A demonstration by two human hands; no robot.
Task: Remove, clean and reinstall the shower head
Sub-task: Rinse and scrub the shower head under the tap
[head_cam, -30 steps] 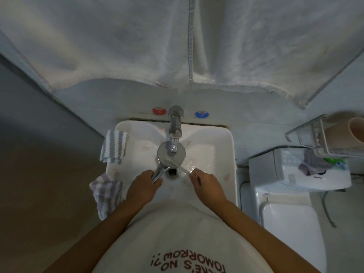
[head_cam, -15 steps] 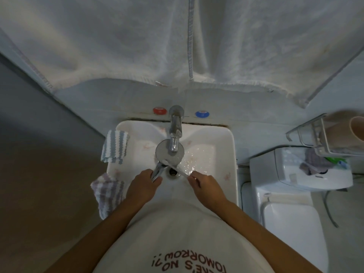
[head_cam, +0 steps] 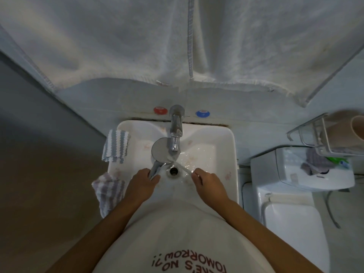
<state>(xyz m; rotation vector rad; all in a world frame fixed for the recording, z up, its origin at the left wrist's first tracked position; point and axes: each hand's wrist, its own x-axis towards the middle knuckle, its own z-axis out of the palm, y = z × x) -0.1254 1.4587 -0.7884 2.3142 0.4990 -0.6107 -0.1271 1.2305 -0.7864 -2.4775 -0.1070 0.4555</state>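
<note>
head cam | worn, looks steeply down | close over sink [head_cam: 226,138] | wide-angle | single view

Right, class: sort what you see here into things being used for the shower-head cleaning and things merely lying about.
In use:
shower head
left hand, gripping its handle
right hand, holding a toothbrush
tap
basin

Lying about:
striped cloth
checked cloth
hanging towel
toilet
wire rack

Over the white sink [head_cam: 220,146], the left hand [head_cam: 140,183] grips the handle of the shower head [head_cam: 160,149], its round face under the faucet [head_cam: 175,133]. Beside the drain, the right hand [head_cam: 208,183] pinches a thin pale tool [head_cam: 184,168] toward the head.
</note>
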